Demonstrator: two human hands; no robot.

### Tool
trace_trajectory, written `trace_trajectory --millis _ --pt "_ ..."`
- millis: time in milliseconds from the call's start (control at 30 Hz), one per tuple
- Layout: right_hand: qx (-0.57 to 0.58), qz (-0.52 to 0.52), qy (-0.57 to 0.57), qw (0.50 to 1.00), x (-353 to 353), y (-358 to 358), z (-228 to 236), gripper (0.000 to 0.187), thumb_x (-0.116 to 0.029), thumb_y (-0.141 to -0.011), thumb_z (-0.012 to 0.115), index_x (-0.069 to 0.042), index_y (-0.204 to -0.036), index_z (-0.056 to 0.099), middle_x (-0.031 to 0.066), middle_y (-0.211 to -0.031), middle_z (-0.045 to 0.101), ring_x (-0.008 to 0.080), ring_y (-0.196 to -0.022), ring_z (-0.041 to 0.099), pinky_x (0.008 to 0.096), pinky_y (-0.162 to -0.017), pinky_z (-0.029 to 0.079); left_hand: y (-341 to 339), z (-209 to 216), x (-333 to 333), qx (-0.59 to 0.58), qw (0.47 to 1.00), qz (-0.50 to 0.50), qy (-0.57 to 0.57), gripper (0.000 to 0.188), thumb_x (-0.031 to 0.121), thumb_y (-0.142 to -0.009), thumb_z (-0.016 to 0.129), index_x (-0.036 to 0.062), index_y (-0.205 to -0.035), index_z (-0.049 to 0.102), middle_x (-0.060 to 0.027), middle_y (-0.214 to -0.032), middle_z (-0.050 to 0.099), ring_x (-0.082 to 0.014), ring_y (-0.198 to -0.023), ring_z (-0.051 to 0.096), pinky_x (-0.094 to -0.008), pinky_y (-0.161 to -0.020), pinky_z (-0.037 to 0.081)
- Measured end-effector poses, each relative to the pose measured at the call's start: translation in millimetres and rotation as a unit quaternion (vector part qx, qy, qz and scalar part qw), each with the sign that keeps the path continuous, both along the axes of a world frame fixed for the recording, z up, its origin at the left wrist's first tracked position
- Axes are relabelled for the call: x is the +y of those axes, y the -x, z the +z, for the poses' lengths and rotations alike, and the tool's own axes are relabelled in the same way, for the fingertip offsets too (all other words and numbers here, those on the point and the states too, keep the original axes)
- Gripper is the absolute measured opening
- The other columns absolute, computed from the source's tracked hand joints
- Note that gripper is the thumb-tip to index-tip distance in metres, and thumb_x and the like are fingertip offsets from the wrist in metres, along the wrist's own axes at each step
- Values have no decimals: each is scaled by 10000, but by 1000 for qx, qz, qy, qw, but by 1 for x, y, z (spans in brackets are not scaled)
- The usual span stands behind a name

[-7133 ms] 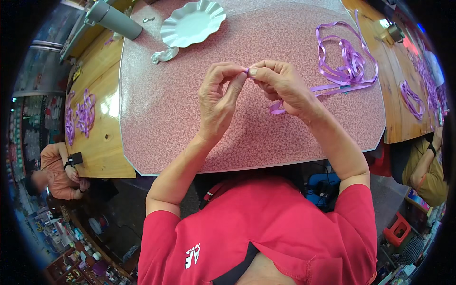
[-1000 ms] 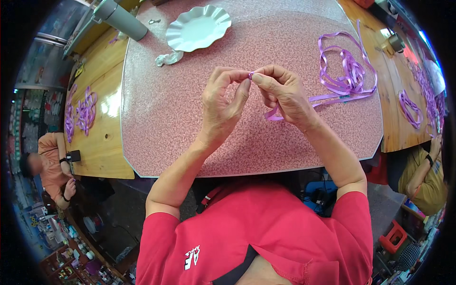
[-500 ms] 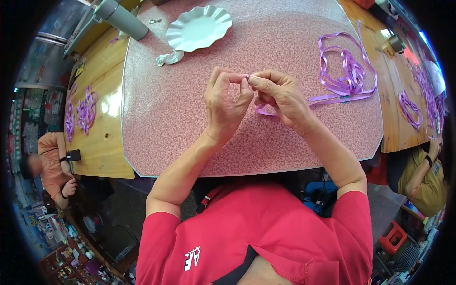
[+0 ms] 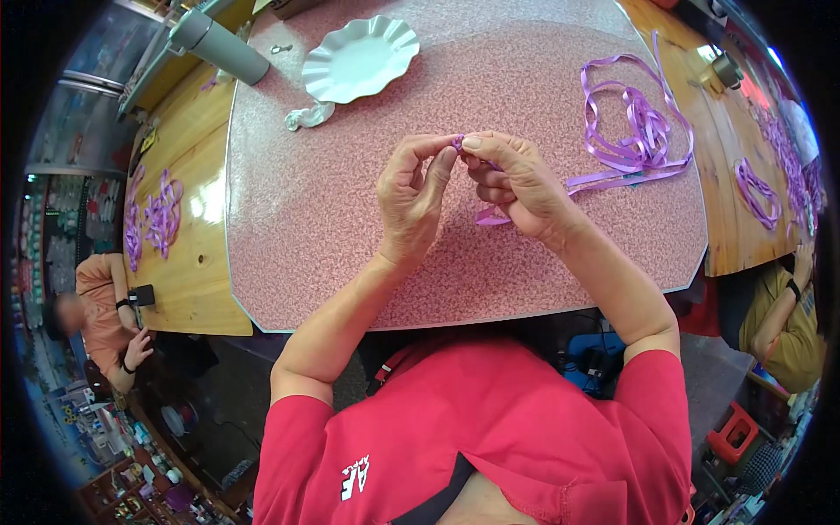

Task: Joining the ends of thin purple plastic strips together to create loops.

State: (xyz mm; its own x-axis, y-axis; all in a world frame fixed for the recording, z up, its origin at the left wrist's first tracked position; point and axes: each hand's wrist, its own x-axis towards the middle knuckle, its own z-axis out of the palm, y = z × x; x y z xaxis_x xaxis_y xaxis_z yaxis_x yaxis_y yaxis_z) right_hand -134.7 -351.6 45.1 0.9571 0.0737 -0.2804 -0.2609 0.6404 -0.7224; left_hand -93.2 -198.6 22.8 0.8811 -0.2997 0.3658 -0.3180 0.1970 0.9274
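Note:
Over the middle of the pink speckled table mat (image 4: pixel 367 280), my two hands meet at the fingertips. Between them is a small bunched piece of purple ribbon (image 4: pixel 457 144). My left hand (image 4: pixel 413 194) pinches its left side with thumb and forefinger. My right hand (image 4: pixel 522 184) grips the other side, its remaining fingers curled in. A ribbon tail (image 4: pixel 493 216) shows below the right hand, and a longer strip leads right to a loose purple ribbon pile (image 4: pixel 643 136). Whether the bunched piece is knotted or folded is too small to tell.
A white scalloped plate (image 4: pixel 360 59) lies at the far left, beside a crumpled whitish wrapper (image 4: pixel 310 116). A grey-green flask (image 4: pixel 219 48) stands behind. More ribbon bundles (image 4: pixel 163 213) lie on the wooden tabletop (image 4: pixel 192 289). One person (image 4: pixel 103 289) sits left, another (image 4: pixel 779 324) right.
The bunched purple ribbon shows more between my fingertips. My left thumb and forefinger have changed their pinch, and the loop they formed has narrowed. The person at left has raised a hand.

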Motion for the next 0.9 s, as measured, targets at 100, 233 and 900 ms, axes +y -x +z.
trace_trajectory --millis 100,233,900 --pt "-9 7 18 1000 -1 0 0 135 -204 -927 661 -72 -913 637 -82 -685 495 -13 -507 334 162 -427 235 -2 2 1 -13 1000 -5 -21 141 47 -915 661 19 -1052 636 -68 -998 625 -119 -901 583 -248 -791 477" --pt "-17 -3 54 998 2 1 5 121 -193 -931 654 -74 -926 632 -90 -658 465 -10 -502 312 174 -437 220 -8 0 2 -103 990 62 -71 160 32 -864 705 34 -1000 621 -82 -983 612 -174 -918 591 -301 -805 488" --pt "-25 -31 204 978 1 -3 -6 126 -207 -914 675 -86 -881 662 -80 -674 502 0 -524 361 180 -462 248 -18 2 9 -254 944 67 -201 224 35 -791 752 81 -977 638 -68 -950 631 -232 -939 592 -366 -828 448"
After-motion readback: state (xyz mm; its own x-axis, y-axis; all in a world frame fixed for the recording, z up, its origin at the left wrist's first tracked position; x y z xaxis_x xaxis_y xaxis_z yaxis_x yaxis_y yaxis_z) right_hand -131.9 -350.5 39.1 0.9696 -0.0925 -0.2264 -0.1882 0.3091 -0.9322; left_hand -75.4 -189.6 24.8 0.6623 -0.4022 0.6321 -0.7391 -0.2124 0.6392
